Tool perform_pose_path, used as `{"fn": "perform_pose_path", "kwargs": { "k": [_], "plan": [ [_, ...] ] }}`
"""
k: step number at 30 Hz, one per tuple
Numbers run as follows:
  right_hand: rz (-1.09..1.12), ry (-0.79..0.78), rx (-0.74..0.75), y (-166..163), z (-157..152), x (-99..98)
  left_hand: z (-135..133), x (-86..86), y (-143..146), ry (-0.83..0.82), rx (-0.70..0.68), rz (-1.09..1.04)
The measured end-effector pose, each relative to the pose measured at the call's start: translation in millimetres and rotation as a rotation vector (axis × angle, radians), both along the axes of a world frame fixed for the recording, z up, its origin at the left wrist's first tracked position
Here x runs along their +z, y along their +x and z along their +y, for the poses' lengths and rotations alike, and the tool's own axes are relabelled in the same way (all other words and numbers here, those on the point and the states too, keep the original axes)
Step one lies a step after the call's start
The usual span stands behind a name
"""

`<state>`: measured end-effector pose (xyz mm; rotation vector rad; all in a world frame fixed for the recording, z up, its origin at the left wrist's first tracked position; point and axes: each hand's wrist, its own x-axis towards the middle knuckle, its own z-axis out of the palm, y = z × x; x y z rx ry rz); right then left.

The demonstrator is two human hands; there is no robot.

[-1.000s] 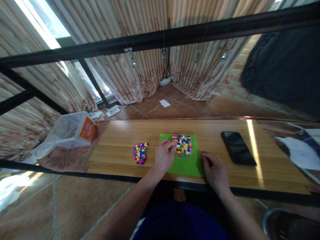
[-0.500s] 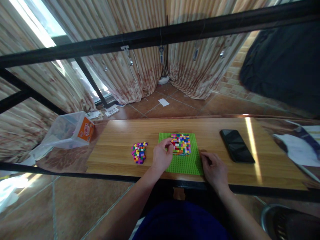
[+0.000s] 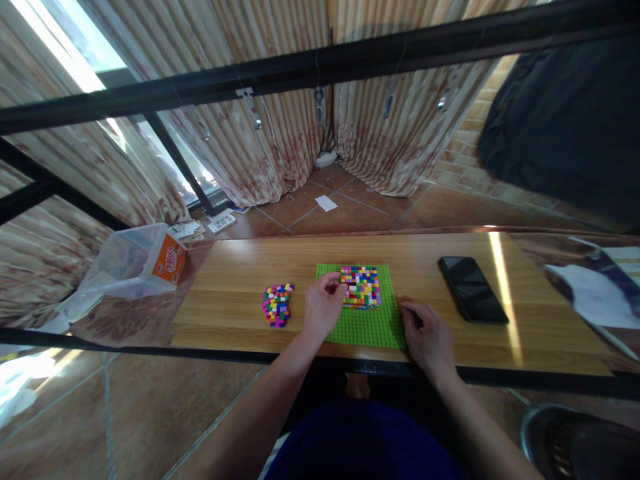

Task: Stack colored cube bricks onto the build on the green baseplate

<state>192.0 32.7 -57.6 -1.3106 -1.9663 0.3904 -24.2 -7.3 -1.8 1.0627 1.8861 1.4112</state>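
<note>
Wooden table (image 3: pixel 240 263) had open room at 9 o'clock and at 12 o'clock of the green baseplate (image 3: pixel 367 328); the plate's near edge sat close to the table's 6 o'clock edge. Baseplate was near-square, no clear long axis, sides square to the table edge. Multicolour brick block (image 3: pixel 361 287) filled its 12 o'clock half. Left hand (image 3: pixel 323 308) lay at the block's 9 o'clock side, fingers curled, tips at its edge; whether they pinched a brick, cannot tell. Right hand (image 3: pixel 427 339) rested loosely curled, empty, at the plate's 4 o'clock corner. Loose brick pile (image 3: pixel 277 305) lay at 9 o'clock, black phone (image 3: pixel 473 289) at 3 o'clock.
</note>
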Motion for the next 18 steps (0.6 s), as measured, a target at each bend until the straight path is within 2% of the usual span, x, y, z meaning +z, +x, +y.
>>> {"fn": "perform_pose_path", "kwargs": {
  "k": [7,18],
  "plan": [
    [-0.003,0.001,0.010,-0.2,-0.1,-0.3,4.4,-1.2,1.0,-0.015,0.030,-0.091],
    [-0.016,0.002,-0.004,-0.3,0.2,0.2,10.9,-10.6,4.3,0.001,0.065,-0.113]
  ]
}}
